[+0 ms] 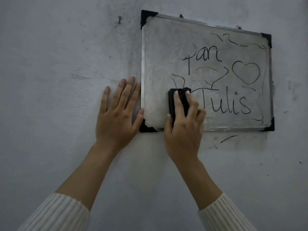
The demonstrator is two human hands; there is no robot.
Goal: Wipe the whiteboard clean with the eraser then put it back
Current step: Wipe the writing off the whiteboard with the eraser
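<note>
A scuffed grey plaster wall (50, 64) fills the view. A small metal screw (119, 18) sits at eleven o'clock, and a black marker streak (228, 138) (thin, slanted) at four o'clock.

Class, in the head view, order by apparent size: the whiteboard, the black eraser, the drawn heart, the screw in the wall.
1. Metal-framed rectangular whiteboard.
2. Black rectangular eraser and black-ink drawn heart: about alike, and fingers hide part of the eraser, so unranked.
3. Small metal screw in the wall.
</note>
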